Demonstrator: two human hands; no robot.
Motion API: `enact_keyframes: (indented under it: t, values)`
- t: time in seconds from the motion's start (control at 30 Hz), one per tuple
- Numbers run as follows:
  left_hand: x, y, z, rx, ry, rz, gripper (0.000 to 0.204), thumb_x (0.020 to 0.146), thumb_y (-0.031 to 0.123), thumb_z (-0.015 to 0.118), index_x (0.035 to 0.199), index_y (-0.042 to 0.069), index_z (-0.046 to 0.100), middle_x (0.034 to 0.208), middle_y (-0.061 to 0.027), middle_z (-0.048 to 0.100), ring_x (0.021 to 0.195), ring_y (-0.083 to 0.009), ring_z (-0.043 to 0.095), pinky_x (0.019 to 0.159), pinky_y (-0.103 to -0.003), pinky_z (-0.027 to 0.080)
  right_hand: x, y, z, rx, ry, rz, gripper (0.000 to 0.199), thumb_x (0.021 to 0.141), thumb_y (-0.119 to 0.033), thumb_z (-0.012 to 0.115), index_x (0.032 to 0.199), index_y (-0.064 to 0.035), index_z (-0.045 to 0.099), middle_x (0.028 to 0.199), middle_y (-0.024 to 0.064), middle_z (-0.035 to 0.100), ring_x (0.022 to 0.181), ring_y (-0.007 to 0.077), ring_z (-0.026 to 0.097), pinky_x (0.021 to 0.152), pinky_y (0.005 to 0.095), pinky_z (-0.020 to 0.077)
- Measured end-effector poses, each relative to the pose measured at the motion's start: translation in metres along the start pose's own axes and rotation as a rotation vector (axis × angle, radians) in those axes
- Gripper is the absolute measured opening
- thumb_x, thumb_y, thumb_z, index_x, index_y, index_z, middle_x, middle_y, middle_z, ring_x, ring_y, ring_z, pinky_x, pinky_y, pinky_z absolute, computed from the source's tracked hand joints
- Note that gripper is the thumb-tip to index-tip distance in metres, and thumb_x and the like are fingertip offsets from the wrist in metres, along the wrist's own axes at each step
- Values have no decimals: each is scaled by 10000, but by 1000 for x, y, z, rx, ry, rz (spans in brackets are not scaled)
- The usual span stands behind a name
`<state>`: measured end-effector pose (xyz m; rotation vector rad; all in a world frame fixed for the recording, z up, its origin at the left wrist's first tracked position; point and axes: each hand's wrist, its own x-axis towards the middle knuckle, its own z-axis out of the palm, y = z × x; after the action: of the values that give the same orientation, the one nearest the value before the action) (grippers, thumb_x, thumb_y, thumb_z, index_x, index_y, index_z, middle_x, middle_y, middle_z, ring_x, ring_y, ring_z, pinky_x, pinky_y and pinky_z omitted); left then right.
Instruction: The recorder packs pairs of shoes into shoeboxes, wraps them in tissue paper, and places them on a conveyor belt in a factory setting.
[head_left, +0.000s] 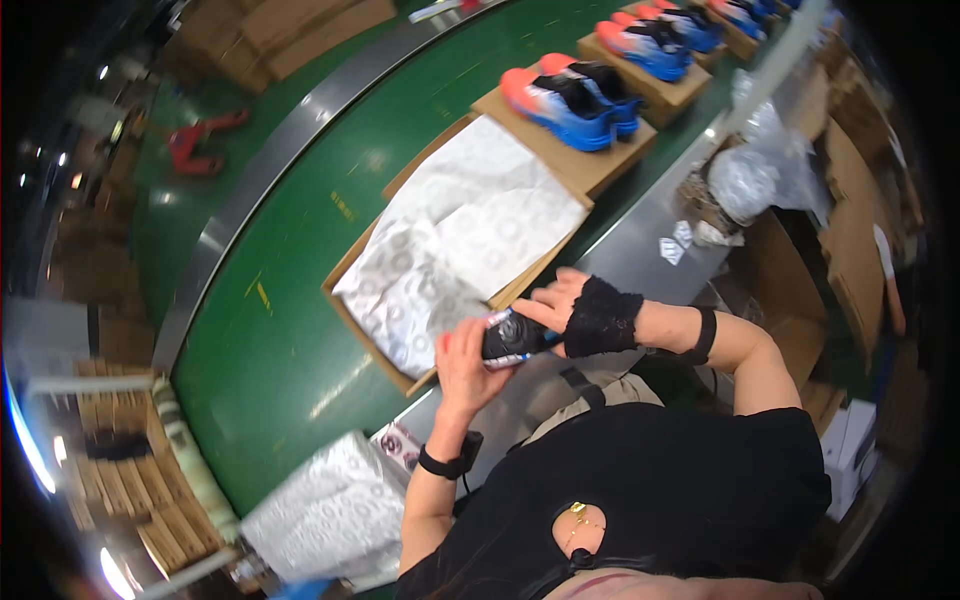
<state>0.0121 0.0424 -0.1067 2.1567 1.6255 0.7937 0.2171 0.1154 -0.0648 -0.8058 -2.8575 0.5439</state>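
Shoe, black on top with blue and white along the edges, one item: held between both hands, just above the near edge of a green belt, beside the near corner of an open box.

Left hand: closed around the shoe's left end, fingers over the far side; black band at the wrist.

Right hand: fingers stretched toward the shoe's right end and touching it (blurred here, so whether they clasp it or only rest cannot be told); black lace cuff at the wrist.

Open box, brown cardboard, one: on the belt, spread with patterned white tissue paper, crumpled toward the near end.

Green belt: curved by the lens, bordered on the far side by a metal rail.

Pair of shoes, coral, white, black and blue: standing upon a brown box just beyond the open one; further pairs on boxes follow in line.

Stack of patterned white paper: near the belt's close edge, lower left.

Clear plastic wrap: bundled, at right, near cardboard flaps.

Room: brown cartons piled at the back; red pallet truck on green flooring.
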Motion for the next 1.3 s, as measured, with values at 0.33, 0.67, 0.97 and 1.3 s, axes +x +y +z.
enact_keyframes:
  t: [0.33,0.67,0.97,1.3]
  values:
    - [27,-179,57,-1368,554,-840,548,819,446,522,1161,30,423,1087,-143,519,936,-215,527,787,-379,443,13,47,106,954,-173,541,634,714,-396,643,1161,7,445,1087,155,536,973,240,533,802,340,434]
    - [3,-200,22,-1338,357,-871,537,861,365,426,1237,-6,329,1226,-206,393,1104,-324,428,884,-468,366,89,77,177,979,865,448,334,775,-85,475,1109,-72,470,1090,106,518,989,192,499,762,388,431]
    - [-49,-191,48,-797,501,-1006,703,851,559,313,1214,-39,386,1197,-154,439,1080,-253,440,885,-403,353,79,65,188,-208,353,92,424,818,-211,412,1232,-297,380,1389,108,216,1264,351,228,868,637,277]
    - [-36,-169,-2,-1399,538,-808,583,793,441,434,1213,39,383,1140,-126,495,1003,-249,509,835,-367,428,106,14,70,-258,458,-16,331,741,-180,476,1068,-175,523,1170,91,485,1114,252,431,788,532,345]
